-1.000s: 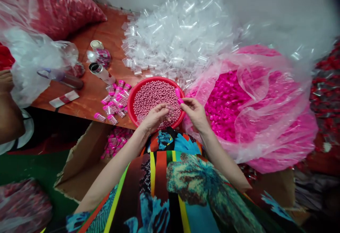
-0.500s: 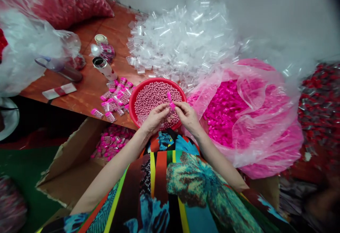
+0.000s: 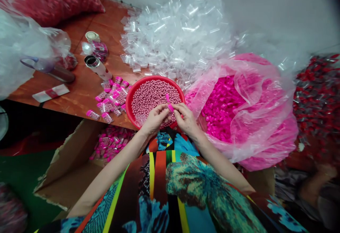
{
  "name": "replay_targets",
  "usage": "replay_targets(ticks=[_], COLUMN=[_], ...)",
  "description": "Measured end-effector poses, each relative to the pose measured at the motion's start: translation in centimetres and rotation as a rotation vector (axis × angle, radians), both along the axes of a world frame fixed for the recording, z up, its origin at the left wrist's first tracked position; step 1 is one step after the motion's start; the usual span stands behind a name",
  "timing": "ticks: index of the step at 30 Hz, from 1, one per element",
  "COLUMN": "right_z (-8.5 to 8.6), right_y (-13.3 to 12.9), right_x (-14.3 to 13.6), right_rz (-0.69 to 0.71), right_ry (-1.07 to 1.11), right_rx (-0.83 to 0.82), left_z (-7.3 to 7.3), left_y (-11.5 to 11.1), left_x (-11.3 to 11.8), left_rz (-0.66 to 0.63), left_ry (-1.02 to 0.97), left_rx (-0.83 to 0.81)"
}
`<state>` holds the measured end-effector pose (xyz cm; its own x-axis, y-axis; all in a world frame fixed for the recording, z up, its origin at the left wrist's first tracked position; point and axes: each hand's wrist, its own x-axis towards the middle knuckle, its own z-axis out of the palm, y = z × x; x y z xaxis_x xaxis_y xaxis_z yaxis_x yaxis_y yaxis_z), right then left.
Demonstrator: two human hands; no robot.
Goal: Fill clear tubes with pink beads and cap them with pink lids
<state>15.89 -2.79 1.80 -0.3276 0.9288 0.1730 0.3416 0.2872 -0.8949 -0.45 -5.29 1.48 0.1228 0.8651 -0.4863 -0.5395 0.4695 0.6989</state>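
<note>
A red bowl (image 3: 129, 102) full of small pink beads (image 3: 154, 93) stands at the table's front edge. Over its near side, my left hand (image 3: 157, 118) is closed around a small clear container, mostly hidden by the fingers. My right hand (image 3: 185, 117) pinches a bright pink cap (image 3: 170, 107) at the top of that container, and a pink flap (image 3: 167, 98) sticks up from it. Both hands nearly touch. A loose clear container (image 3: 140, 120) lies on the beads at the bowl's near left rim.
Filled pink-capped containers (image 3: 113, 98) lie left of the bowl, with more in a cardboard box (image 3: 61, 169) below. Clear containers (image 3: 175, 34) are heaped behind. A pink bag (image 3: 265, 119) of caps stands right. An open flask (image 3: 98, 67) and a bottle (image 3: 53, 70) stand left.
The view has shifted slightly, moving the table items a little left. My right fingers have closed in over the pink cap. Both hands stay over the bowl.
</note>
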Motion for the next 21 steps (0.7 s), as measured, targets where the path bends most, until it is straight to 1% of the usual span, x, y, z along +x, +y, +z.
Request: replay_targets(ticks=[2, 3, 5, 7, 9, 10, 12, 13, 15, 17, 19, 21], right_z=[-0.3, -0.6, -1.1, -1.7, -2.1, -2.3, -2.3, -2.3, -2.0, -1.6, -1.3, -1.3], right_y=[0.0, 0.1, 0.3, 0.6, 0.9, 1.0, 1.2, 1.2, 1.0, 0.4, -0.4, -1.1], right_x=[0.2, 0.3, 0.5, 0.5, 0.1, -0.1, -0.4, -0.5, -0.3, 0.0, 0.4, 0.4], right_rz=[0.006, 0.009, -0.016, -0.097, -0.181, -0.196, -0.176, -0.166, -0.165, -0.136, -0.039, 0.041], right_ry=[0.028, 0.047, 0.112, 0.223, 0.347, 0.398, 0.457, 0.459, 0.412, 0.302, 0.147, -0.020], right_rx=[-0.039, -0.084, -0.232, -0.412, -0.554, -0.603, -0.654, -0.647, -0.564, -0.418, -0.256, -0.097], left_z=[0.2, 0.1, 0.0, -0.3, -0.5, -0.6, -0.5, -0.5, -0.3, -0.1, 0.0, 0.0], left_y=[0.1, 0.2, 0.3, 0.2, 0.0, 0.0, -0.1, 0.0, 0.3, 0.7, 1.0, 1.2], left_x=[-0.3, -0.5, -0.8, -0.9, -0.7, -0.6, -0.3, -0.2, -0.2, -0.3, -0.5, -0.5], left_rz=[-0.040, -0.066, -0.115, -0.163, -0.222, -0.246, -0.258, -0.244, -0.186, -0.112, -0.049, -0.032], left_ry=[0.062, 0.083, 0.101, 0.093, 0.070, 0.056, 0.009, -0.027, -0.107, -0.175, -0.208, -0.222], left_rx=[-0.005, -0.005, -0.006, -0.021, -0.053, -0.072, -0.104, -0.114, -0.135, -0.169, -0.211, -0.237])
